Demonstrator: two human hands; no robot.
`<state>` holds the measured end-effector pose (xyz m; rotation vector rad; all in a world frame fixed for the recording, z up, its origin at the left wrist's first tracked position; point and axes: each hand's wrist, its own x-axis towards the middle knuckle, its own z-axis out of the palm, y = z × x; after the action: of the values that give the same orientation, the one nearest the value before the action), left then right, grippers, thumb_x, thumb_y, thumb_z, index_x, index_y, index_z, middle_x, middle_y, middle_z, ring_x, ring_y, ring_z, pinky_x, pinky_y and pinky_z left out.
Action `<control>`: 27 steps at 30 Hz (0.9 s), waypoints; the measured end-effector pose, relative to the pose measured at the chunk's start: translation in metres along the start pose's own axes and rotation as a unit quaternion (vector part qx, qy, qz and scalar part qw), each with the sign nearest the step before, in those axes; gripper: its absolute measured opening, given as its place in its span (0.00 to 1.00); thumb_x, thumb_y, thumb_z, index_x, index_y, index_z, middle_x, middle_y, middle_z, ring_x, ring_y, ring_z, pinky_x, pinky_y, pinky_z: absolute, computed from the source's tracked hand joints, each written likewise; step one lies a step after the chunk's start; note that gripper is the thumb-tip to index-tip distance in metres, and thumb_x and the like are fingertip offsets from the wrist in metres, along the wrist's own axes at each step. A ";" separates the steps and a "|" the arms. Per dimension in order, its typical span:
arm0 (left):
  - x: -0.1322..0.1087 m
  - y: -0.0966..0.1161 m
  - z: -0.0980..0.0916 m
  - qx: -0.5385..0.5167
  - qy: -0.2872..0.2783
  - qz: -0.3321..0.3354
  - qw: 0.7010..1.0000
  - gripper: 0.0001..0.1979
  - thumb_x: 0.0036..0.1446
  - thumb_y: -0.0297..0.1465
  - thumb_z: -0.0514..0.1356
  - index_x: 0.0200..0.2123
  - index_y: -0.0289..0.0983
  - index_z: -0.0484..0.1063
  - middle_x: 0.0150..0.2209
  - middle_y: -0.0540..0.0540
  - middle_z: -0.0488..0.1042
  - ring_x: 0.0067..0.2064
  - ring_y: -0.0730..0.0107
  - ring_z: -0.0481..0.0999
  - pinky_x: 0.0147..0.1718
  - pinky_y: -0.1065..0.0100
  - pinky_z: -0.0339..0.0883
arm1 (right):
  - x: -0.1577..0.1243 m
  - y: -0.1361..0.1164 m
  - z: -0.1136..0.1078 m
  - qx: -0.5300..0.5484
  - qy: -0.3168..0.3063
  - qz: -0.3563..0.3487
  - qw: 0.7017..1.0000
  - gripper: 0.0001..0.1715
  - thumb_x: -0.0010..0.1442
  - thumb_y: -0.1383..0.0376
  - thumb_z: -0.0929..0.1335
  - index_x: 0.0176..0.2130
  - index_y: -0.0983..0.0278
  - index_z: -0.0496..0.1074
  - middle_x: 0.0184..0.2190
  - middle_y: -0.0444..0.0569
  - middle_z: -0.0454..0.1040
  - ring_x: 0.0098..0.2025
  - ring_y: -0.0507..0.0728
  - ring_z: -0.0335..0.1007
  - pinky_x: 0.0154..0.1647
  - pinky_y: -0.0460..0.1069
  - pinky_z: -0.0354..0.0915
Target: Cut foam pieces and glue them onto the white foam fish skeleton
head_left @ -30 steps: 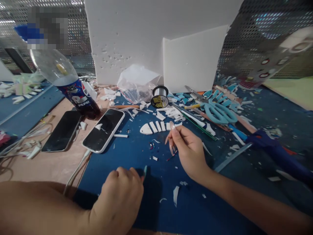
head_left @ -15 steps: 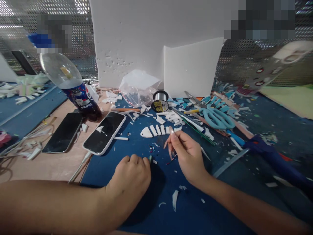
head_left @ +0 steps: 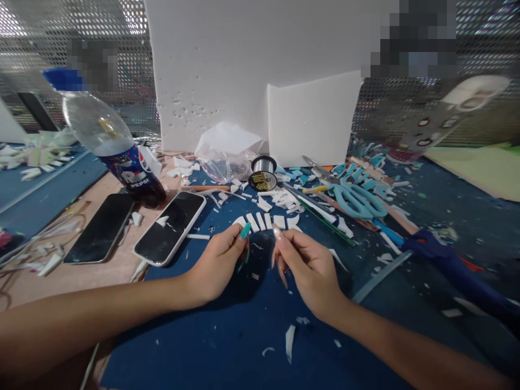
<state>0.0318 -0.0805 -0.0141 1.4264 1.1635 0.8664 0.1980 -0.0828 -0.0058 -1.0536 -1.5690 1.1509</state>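
Note:
My left hand point(head_left: 219, 262) is closed in a pinch above the blue mat point(head_left: 211, 346), its green-nailed thumb pressed to the fingers. Just to its right, my right hand point(head_left: 312, 268) also pinches thumb against forefinger, with long pale nails. Whatever either pinch holds is too thin or too hidden to make out. Behind both hands lies a row of white cut pieces point(head_left: 260, 221) set out like a fish skeleton; my left hand partly covers its head end. Beyond that stands a spool of clear line point(head_left: 263, 180) with a black and yellow label.
White scraps point(head_left: 290, 344) litter the mat. At left are a black phone point(head_left: 101, 230), a white-cased phone point(head_left: 170, 230) and a Pepsi bottle point(head_left: 132, 170). Blue-handled scissors point(head_left: 357, 199) and a dark blue glue gun point(head_left: 439, 257) lie at right. White foam boards point(head_left: 312, 119) stand behind.
My left hand has risen forward from the mat and turned so its thumb shows, now near the white pieces. My right hand stays almost in place, still pinching.

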 end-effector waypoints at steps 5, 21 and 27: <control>0.002 -0.001 0.001 -0.054 -0.021 -0.012 0.998 0.13 0.62 0.37 0.46 0.28 0.36 0.56 0.23 0.55 0.55 0.24 0.79 0.54 0.23 0.74 0.52 | 0.001 0.000 -0.001 -0.033 -0.070 0.007 0.997 0.18 0.63 0.61 0.60 0.23 0.64 0.64 0.13 0.38 0.62 0.13 0.46 0.60 0.17 0.42 0.58; 0.000 0.003 -0.001 -0.035 -0.043 -0.003 0.998 0.12 0.62 0.36 0.46 0.29 0.35 0.59 0.24 0.54 0.59 0.25 0.77 0.57 0.26 0.71 0.52 | 0.001 0.001 0.001 -0.047 -0.092 -0.005 0.995 0.16 0.62 0.63 0.60 0.25 0.64 0.64 0.15 0.38 0.63 0.14 0.45 0.61 0.16 0.40 0.57; -0.001 0.004 -0.001 -0.031 -0.042 -0.004 0.999 0.13 0.62 0.36 0.46 0.28 0.36 0.59 0.23 0.54 0.59 0.25 0.77 0.56 0.25 0.70 0.51 | 0.001 0.003 0.001 -0.060 -0.091 -0.011 0.994 0.16 0.63 0.63 0.60 0.25 0.64 0.64 0.14 0.38 0.63 0.14 0.44 0.61 0.16 0.40 0.57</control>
<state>0.0316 -0.0810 -0.0096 1.3928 1.0700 0.8219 0.1972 -0.0809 -0.0087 -1.0296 -1.8071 1.1754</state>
